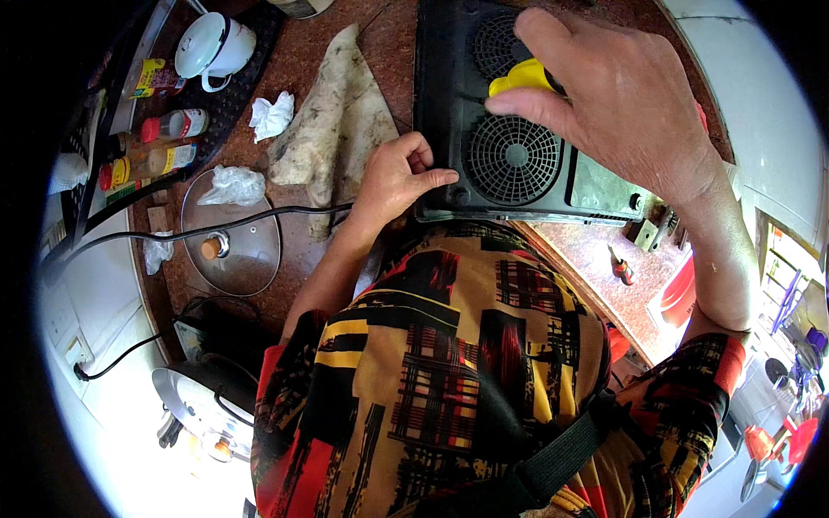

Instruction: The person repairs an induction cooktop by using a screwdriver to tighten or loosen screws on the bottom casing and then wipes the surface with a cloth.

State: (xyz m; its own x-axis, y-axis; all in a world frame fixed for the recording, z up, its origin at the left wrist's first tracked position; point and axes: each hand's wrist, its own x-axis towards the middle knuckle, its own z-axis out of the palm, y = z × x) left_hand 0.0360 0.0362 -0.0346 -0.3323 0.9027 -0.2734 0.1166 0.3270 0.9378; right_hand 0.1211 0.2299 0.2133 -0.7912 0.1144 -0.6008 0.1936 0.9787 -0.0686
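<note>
A black induction cooker (445, 78) lies underside up before me, with two round fan grilles (515, 155) and a flat panel at the right. My left hand (393, 181) is at its near left corner, fingers curled and thumb on the rim; the grip is partly hidden. Over the cooker, my right hand (604, 104) is closed around a yellow-handled screwdriver (518, 78). A thin dark shaft points left from the handle, and its tip is hard to make out. My palm covers part of the handle.
Left of the cooker lie a stained cloth (324, 121), crumpled tissue (272, 116) and a glass lid (250, 250) with a plastic bag on it. Jars (177, 125) and a white enamel mug (229, 52) stand farther left. A black cable (207, 226) crosses the counter. Another screwdriver (620, 269) lies right.
</note>
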